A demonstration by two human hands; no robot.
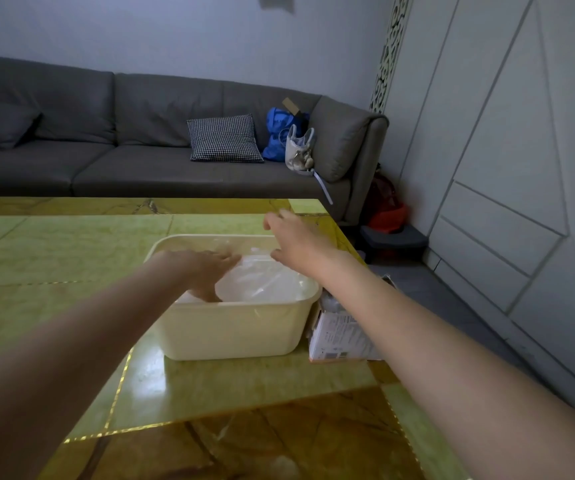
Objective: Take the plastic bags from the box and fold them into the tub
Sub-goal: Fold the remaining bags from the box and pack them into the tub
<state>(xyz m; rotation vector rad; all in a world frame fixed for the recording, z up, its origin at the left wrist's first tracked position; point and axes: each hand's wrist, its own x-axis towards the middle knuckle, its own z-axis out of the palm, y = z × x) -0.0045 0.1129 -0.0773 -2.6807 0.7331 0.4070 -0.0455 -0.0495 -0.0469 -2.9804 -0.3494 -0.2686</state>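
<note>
Clear crumpled bags [262,282] fill the cream tub [230,327] under the left hand's [206,268] flat fingers; the right hand [293,237] hovers, fingers loosely spread, above the green table [54,254].

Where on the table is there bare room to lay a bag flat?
Left of the tub the table is bare to the frame's edge; there is a strip behind the tub too, and open top in front. Crowded: the right edge, where the box sits against the tub, and inside the tub, filled with bags and the left hand.
</note>
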